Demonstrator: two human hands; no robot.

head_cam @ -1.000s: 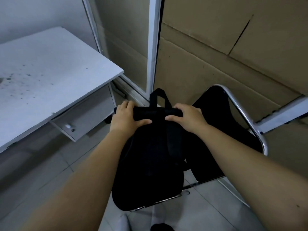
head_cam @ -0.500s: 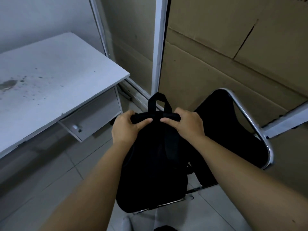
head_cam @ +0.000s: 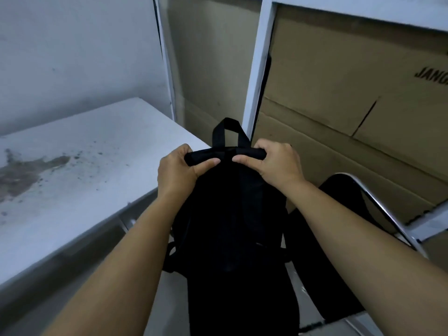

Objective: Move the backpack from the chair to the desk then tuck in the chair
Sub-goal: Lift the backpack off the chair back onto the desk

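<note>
backpack (head_cam: 232, 226), black, hangs upright in the middle of the view, held by its top edge. left hand (head_cam: 179, 172) is closed round the left end of that top edge, thumb pressed on the near side; right hand (head_cam: 276, 163) is clamped on the right end the same way, the two thumbs nearly meeting. a carry loop (head_cam: 228, 132) stands up from the backpack between the hands. desk (head_cam: 72, 170), white and stained dark near its left side, lies to the left of the backpack, its corner just behind the left hand. chair (head_cam: 363, 229), black with a shiny metal frame, sits to the right of the backpack and behind it. whether the backpack's bottom touches the chair cannot be told. cardboard (head_cam: 351, 88) lines the wall beyond the backpack.
</note>
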